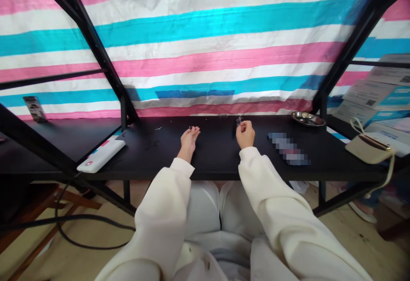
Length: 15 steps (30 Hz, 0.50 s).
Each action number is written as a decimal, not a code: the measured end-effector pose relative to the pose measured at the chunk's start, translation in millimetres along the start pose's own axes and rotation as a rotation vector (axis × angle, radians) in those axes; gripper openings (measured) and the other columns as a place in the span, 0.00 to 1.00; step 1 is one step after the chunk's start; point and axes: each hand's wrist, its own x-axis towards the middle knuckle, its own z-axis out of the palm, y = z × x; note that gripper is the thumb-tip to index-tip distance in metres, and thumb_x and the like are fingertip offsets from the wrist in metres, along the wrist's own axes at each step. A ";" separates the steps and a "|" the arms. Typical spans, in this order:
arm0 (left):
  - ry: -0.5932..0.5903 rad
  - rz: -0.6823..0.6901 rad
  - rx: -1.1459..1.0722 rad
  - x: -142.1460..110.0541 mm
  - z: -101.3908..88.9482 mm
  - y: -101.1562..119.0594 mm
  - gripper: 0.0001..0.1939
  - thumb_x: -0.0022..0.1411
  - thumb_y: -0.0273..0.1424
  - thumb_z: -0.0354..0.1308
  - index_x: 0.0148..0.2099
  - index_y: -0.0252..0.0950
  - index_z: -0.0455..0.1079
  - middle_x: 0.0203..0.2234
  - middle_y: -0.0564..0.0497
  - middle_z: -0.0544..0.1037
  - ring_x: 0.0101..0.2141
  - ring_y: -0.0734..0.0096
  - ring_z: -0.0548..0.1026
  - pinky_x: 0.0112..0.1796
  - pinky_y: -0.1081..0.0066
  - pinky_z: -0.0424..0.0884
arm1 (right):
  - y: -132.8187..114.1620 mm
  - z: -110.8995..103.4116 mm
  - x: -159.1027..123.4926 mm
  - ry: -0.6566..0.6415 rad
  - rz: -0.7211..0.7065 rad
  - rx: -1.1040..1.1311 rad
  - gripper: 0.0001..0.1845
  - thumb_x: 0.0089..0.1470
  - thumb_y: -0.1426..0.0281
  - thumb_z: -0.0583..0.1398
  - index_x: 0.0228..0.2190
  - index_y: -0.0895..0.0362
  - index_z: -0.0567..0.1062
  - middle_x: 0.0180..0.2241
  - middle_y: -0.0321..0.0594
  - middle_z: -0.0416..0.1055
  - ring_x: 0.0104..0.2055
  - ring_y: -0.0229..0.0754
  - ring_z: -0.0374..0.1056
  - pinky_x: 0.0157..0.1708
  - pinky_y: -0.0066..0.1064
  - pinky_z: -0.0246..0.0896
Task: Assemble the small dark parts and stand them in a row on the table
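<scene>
My left hand is raised just over the black table, palm turned inward and fingers loosely curled. A tiny dark piece shows at its fingertips, too small to name. To the right, my right hand is closed in a pinch above the tabletop. By its fingertips is a small dark, partly shiny item with thin pale strands; its kind is unclear, and the fingers hide part of it. Behind the hands, a short row of small coiled-looking pieces lies at the table's back edge.
The black table carries a white power bank-like device at left, a round metal dish at back right, and a blurred-out phone-shaped object. A cream pouch sits farther right. Black frame posts slant at both sides before striped sheeting.
</scene>
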 end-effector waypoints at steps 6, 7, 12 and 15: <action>-0.386 -0.167 0.173 -15.4 5.4 2.1 0.07 0.53 0.24 0.60 0.37 0.29 0.70 0.27 0.49 0.75 0.29 0.76 0.75 0.40 0.71 0.69 | -18.0 17.4 -10.5 -0.336 -0.022 0.275 0.09 0.49 0.63 0.54 0.31 0.55 0.66 0.25 0.36 0.68 0.26 0.37 0.64 0.33 0.30 0.58; -0.416 -0.173 0.180 -16.7 5.5 2.1 0.07 0.53 0.24 0.60 0.37 0.30 0.71 0.27 0.49 0.76 0.31 0.75 0.75 0.41 0.70 0.68 | -20.4 21.8 -13.1 -0.416 0.024 0.306 0.10 0.49 0.61 0.54 0.30 0.55 0.66 0.24 0.36 0.69 0.26 0.37 0.64 0.32 0.30 0.59; -0.501 -0.181 0.237 -20.9 5.6 0.8 0.10 0.49 0.23 0.62 0.37 0.30 0.71 0.30 0.47 0.77 0.34 0.70 0.76 0.40 0.69 0.69 | -25.1 39.4 -26.6 -0.605 0.243 0.610 0.17 0.46 0.54 0.56 0.27 0.57 0.67 0.20 0.35 0.69 0.19 0.34 0.61 0.24 0.29 0.58; -0.494 -0.175 0.286 -21.5 5.2 -0.4 0.12 0.47 0.23 0.63 0.38 0.30 0.71 0.29 0.49 0.77 0.33 0.71 0.76 0.37 0.71 0.70 | -22.4 41.1 -29.7 -0.603 0.306 0.716 0.18 0.42 0.54 0.60 0.26 0.57 0.68 0.20 0.35 0.69 0.19 0.33 0.61 0.21 0.27 0.56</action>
